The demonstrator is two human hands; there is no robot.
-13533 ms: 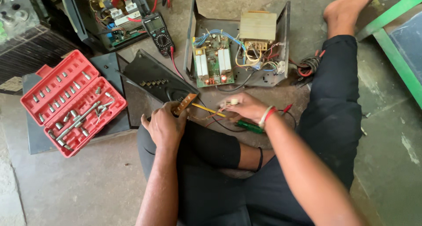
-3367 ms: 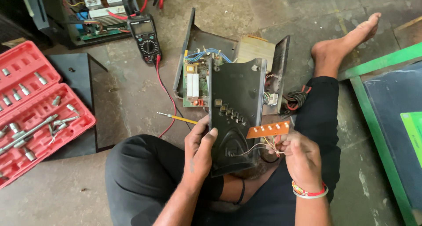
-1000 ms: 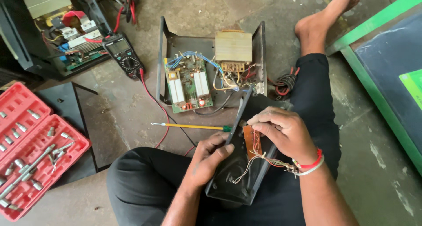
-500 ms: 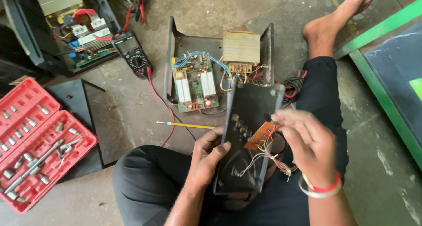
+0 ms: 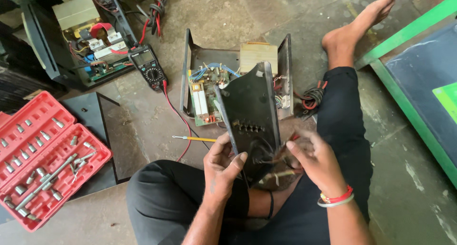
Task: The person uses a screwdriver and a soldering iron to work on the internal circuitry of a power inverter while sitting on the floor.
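I sit on the floor with a black plastic front panel held upright over my lap. My left hand grips its lower left edge, thumb across the face. My right hand is at the panel's lower right, fingers curled among the thin wires that hang from it; what the fingers hold is hidden. Behind the panel lies the opened metal chassis with a green circuit board and a beige transformer.
A yellow-handled screwdriver lies on the floor left of my left hand. A black multimeter with red lead sits further back. A red socket-set case lies open at left, a second opened device at top left, a green-framed table at right.
The panel has tilted up from lying low over my lap to standing upright. My right hand has slid from the small orange board on its face to the wires at its lower right.
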